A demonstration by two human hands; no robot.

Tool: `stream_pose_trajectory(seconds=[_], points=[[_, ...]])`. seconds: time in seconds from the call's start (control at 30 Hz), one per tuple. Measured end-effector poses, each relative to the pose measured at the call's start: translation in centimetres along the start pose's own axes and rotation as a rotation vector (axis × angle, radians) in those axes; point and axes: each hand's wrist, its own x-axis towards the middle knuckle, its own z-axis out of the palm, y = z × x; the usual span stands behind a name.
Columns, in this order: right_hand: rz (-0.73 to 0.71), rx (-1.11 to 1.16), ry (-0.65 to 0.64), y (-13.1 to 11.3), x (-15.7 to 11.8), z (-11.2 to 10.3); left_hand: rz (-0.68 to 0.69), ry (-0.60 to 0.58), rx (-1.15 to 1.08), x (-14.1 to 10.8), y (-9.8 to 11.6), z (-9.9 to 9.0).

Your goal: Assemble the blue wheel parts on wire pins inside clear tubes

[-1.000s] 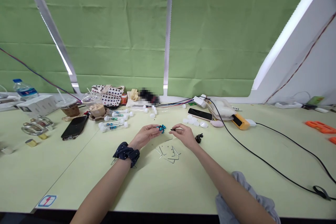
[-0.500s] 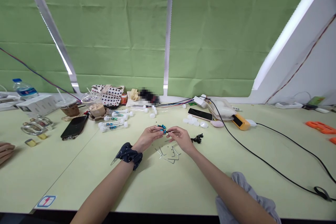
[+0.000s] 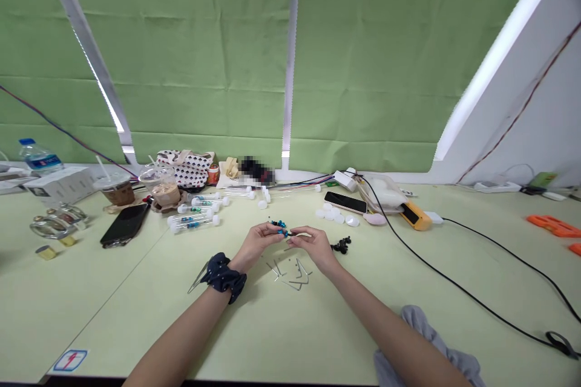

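Note:
My left hand is closed in a pinch on a small shiny blue part above the table. Fingertip to fingertip with it, my right hand pinches a small dark piece against the blue part; its exact kind is too small to make out. Just behind the fingers lie more small blue parts. Several L-shaped hex keys are scattered on the table below my hands. To the right of my right hand sits a little heap of small black parts.
Clear tubes with white caps lie at the back left, near a black phone and iced drinks. White round caps and another phone are behind on the right. A black cable crosses the right side.
The view has shifted slightly. Another person's hand at the left edge has gone out of view. My hands stay together around the small parts, with slight finger movement.

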Motion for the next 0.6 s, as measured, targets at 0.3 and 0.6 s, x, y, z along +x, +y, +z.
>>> stream_pose_trajectory(seconds=[0.3,0.6], points=[[0.097,0.102,0.044,0.11,0.10,0.12,0.066,-0.015,0.059,-0.28,0.21,0.45],[0.259,0.064,-0.022,-0.26,-0.24,0.05,0.081,0.020,0.055,-0.35,0.40,0.63]])
